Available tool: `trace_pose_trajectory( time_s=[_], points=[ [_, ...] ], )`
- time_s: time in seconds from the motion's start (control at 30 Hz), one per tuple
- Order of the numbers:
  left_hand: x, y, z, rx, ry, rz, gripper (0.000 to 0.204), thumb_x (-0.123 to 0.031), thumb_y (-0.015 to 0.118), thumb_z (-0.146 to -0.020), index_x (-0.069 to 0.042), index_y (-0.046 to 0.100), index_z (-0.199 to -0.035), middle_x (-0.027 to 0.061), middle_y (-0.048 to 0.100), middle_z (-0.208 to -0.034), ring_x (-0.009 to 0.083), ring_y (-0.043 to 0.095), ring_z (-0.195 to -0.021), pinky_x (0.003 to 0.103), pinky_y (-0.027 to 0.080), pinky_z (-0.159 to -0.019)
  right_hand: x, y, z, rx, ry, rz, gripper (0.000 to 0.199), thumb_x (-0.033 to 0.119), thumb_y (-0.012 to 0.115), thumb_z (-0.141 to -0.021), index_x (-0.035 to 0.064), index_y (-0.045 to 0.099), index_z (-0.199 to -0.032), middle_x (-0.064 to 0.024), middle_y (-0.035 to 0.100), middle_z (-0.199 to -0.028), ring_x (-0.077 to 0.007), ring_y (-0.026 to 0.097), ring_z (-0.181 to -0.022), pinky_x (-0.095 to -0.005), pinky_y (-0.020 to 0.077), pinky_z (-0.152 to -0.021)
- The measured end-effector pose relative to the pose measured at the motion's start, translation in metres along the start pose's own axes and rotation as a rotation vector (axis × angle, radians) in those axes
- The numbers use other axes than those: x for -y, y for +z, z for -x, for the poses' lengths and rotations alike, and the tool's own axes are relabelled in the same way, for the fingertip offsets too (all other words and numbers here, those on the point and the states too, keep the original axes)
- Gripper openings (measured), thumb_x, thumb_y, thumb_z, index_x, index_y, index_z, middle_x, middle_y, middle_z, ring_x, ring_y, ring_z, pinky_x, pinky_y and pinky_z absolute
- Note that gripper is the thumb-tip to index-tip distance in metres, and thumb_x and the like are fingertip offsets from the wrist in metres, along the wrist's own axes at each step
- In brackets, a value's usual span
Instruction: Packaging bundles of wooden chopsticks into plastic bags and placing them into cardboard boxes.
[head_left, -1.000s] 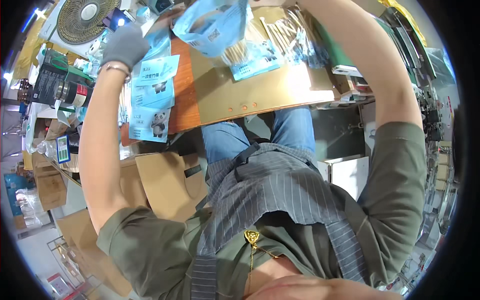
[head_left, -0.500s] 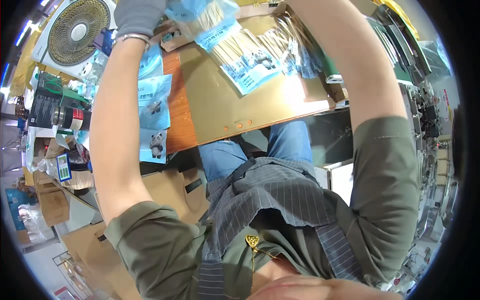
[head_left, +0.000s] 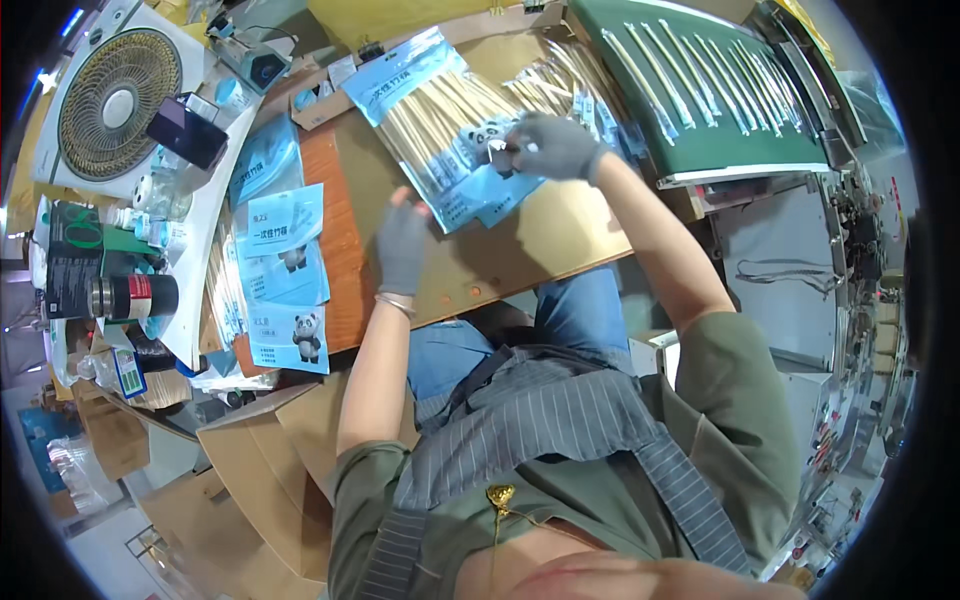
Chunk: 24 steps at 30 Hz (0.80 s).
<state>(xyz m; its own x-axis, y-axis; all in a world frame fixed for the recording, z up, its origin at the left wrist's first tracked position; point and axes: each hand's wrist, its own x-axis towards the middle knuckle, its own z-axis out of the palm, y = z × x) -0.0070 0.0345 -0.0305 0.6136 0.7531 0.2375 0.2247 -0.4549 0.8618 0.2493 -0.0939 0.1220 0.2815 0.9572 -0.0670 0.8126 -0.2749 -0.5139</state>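
A clear and blue plastic bag of bamboo chopsticks, printed with a panda, lies on the far middle of the work table. My left hand, in a grey glove with bare fingertips, is beside the bag's near left corner, fingers apart and nothing seen in them. Over the panda print, my right hand, gloved the same way, has its fingers drawn together at the bag's surface. What they pinch, if anything, is hidden. Loose wrapped chopsticks are heaped behind the right hand.
Flat blue panda bags overlap at the table's left side. A green conveyor belt with wrapped chopsticks in a row runs at the far right. On the left stand a fan, a phone and a dark flask. Cardboard boxes are below.
Both arms have drawn back from the far edge. The filled bag, held up at the far side before, now lies on the table. The view has shifted, showing more of the belt.
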Motion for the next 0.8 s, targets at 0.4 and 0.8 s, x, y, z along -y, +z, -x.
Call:
trace_pose_trajectory(
  time_s=[0.4, 0.8],
  points=[
    [-0.027, 0.010, -0.004, 0.174, -0.865, 0.954, 0.039, -0.030, 0.066, -0.085, -0.002, 0.060, -0.111, 0.0081, 0.066, -0.100, 0.0187, 0.065, -0.086, 0.031, 0.053, -0.076, 0.000, 0.098, -0.013, 0.252, 0.207, -0.706, 0.079, 0.064, 0.072, -0.063, -0.0023, 0.064, -0.105, -0.0159, 0.065, -0.101, -0.0227, 0.062, -0.086, -0.0312, 0.0488, -0.076],
    [-0.145, -0.074, 0.187, -0.074, -0.702, 0.989, 0.057, -0.023, 0.070, -0.077, 0.000, 0.048, -0.124, 0.0098, 0.059, -0.109, 0.0170, 0.057, -0.097, 0.028, 0.046, -0.084, 0.143, 0.105, 0.159, 0.427, 0.223, -1.252, 0.061, 0.017, 0.065, -0.083, -0.0005, 0.034, -0.133, -0.0114, 0.058, -0.112, -0.0176, 0.059, -0.095, -0.0288, 0.0491, -0.080]
  ],
)
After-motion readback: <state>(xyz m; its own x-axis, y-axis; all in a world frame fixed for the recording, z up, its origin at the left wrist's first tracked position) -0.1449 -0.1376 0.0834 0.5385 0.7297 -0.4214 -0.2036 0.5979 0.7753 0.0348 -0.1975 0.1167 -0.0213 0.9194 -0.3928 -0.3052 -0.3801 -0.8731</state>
